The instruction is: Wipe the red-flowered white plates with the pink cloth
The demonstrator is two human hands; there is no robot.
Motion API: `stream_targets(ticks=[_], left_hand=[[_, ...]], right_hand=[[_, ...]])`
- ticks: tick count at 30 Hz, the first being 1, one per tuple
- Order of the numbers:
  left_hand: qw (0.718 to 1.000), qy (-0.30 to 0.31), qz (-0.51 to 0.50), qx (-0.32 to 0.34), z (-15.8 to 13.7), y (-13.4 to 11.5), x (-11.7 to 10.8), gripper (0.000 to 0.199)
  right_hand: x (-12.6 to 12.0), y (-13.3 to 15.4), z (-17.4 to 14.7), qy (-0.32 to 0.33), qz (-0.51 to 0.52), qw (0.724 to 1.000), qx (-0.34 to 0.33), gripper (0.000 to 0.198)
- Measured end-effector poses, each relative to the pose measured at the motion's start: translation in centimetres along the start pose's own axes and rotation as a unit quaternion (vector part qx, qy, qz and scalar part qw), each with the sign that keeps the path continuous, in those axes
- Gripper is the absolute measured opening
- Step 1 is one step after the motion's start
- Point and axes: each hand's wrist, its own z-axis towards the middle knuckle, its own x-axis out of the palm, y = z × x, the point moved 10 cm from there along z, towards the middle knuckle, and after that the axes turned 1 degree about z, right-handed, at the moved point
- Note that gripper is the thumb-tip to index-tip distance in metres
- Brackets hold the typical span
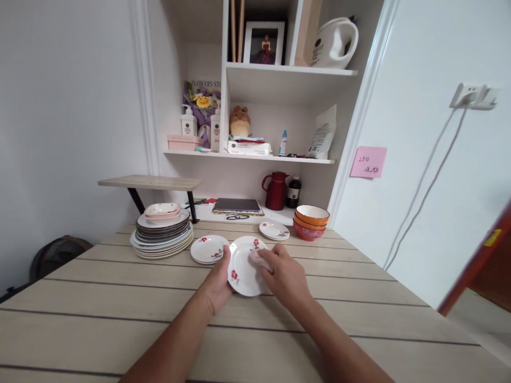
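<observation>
While a wide, pale, slatted wood-look table [247, 346] carries everything at hand, its biggest load is a tall stack of round white and dark plates [163, 234], topped with small pink-and-white dishes [162, 210]. Well to the right of that stack stands a nest of round orange and red bowls [311, 218]. A short pile of glossy white flower-printed plates [207, 250] lies just right of the stack, and a matching pile [273, 231] farther right.

Held up to the right of the stack, and nearer the person, is a round white ceramic-looking plate with red flowers [241, 268], its face tipped toward them. It should prove stiff and light enough for one hand, but brittle if its edge is knocked, and the smooth glaze may slide under damp fingers. Its rim seems the best hold: thumb on top, fingers supporting below.

The left hand [219, 282] grasps it there, thumb over the rim on the side toward the stack, the fingers beneath hidden. The right hand [287, 274], on the far side from the stack, presses a soft-looking white wad [257, 258] to the plate's face; whether cloth or tissue, I cannot tell.
</observation>
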Motion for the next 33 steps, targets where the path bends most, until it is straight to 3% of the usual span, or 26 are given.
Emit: stream_targets(ticks=[3,6,12,14,18,21,23,27,30,33], left_hand=[[1.0,-0.006,-0.019,-0.002,-0.1,-0.4,-0.5,0.072],[1.0,-0.009,-0.022,-0.02,-0.1,0.0,-0.6,0.073],[0.999,-0.014,-0.033,0.01,0.1,-0.4,-0.3,0.065],[0.998,-0.029,-0.041,0.031,0.1,-1.0,-0.7,0.064],[0.998,-0.039,-0.051,0.019,-0.1,-0.8,-1.3,0.069],[0.999,-0.023,-0.039,-0.031,-0.1,0.4,-1.0,0.07],[0.999,-0.018,-0.037,-0.028,0.0,0.5,-0.7,0.068],[0.999,-0.025,-0.029,-0.004,0.3,0.4,-0.7,0.065],[0.999,-0.039,-0.017,-0.01,0.4,0.5,-1.2,0.068],[0.998,-0.052,-0.026,-0.038,0.3,0.9,-1.8,0.08]], right_hand=[[1.8,3.2,-0.9,0.048,0.02,0.997,-0.064,0.028],[2.5,4.8,-1.0,0.057,0.045,0.993,-0.088,0.029],[-0.3,0.1,-0.1,-0.005,0.021,1.0,0.004,0.034],[-0.4,-0.1,-0.3,-0.002,0.023,1.0,0.004,0.03],[2.7,4.7,-1.6,0.091,0.056,0.986,-0.125,0.028],[3.6,6.4,-1.5,0.09,0.073,0.982,-0.151,0.033],[3.2,4.8,-0.3,0.061,0.07,0.989,-0.111,0.036],[1.0,-1.0,1.2,0.009,0.031,0.999,0.02,0.032],[1.8,-0.4,0.2,0.1,0.019,0.994,-0.029,0.03],[3.9,4.4,-2.4,0.223,0.06,0.96,-0.161,0.024]])
